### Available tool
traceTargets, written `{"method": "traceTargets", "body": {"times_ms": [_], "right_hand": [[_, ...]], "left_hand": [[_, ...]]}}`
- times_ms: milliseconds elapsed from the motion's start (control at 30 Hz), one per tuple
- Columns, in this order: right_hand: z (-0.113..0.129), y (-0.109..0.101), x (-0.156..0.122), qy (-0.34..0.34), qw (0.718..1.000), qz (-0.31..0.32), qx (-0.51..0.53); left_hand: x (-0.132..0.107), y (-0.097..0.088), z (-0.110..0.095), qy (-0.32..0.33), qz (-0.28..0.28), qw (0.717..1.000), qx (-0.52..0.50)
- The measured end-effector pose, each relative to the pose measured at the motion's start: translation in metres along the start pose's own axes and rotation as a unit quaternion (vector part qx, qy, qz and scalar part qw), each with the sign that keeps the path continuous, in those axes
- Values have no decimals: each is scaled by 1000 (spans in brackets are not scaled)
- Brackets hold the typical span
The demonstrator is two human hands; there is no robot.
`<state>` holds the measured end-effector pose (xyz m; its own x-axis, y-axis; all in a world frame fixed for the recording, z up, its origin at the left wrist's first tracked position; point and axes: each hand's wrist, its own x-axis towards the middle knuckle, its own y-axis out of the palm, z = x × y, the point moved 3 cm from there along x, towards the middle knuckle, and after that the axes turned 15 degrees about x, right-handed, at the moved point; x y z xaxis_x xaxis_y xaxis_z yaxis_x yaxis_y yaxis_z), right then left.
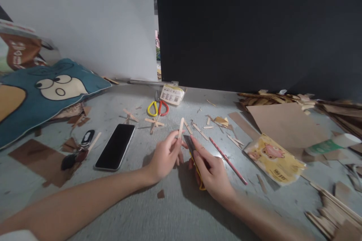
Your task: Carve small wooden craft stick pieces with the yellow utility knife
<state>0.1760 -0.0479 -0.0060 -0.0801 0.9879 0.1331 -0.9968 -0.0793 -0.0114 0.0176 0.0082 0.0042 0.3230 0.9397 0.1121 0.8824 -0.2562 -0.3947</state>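
My left hand (pixel 165 155) pinches a flat wooden craft stick (pixel 181 127) and holds it upright on the grey table (pixel 175 211). My right hand (pixel 210 171) grips a utility knife with a yellow body (pixel 191 146), its dark blade end pointing at the foot of the stick. The two hands almost touch at the table's middle. Several more wooden sticks and offcuts (pixel 199 130) lie scattered just beyond the hands. A red pencil (pixel 227 160) lies to the right of my right hand.
A black phone (pixel 115 146) lies left of the hands, keys (pixel 79 150) beside it. Yellow-and-red scissors (pixel 157 108) and a small packet (pixel 172 94) sit further back. A blue cushion (pixel 42 94) fills the left; cardboard sheets (pixel 283 122) and a yellow packet (pixel 273 158) fill the right.
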Motion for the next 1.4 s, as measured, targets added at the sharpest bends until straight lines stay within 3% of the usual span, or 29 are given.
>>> {"method": "traceTargets", "body": {"times_ms": [867,1400], "right_hand": [[2,2,2,-28,999,3,-33],[3,2,4,-13,997,-7,-82]], "left_hand": [[-3,0,0,13,11,999,42],[-3,-4,3,62,-13,986,153]]}}
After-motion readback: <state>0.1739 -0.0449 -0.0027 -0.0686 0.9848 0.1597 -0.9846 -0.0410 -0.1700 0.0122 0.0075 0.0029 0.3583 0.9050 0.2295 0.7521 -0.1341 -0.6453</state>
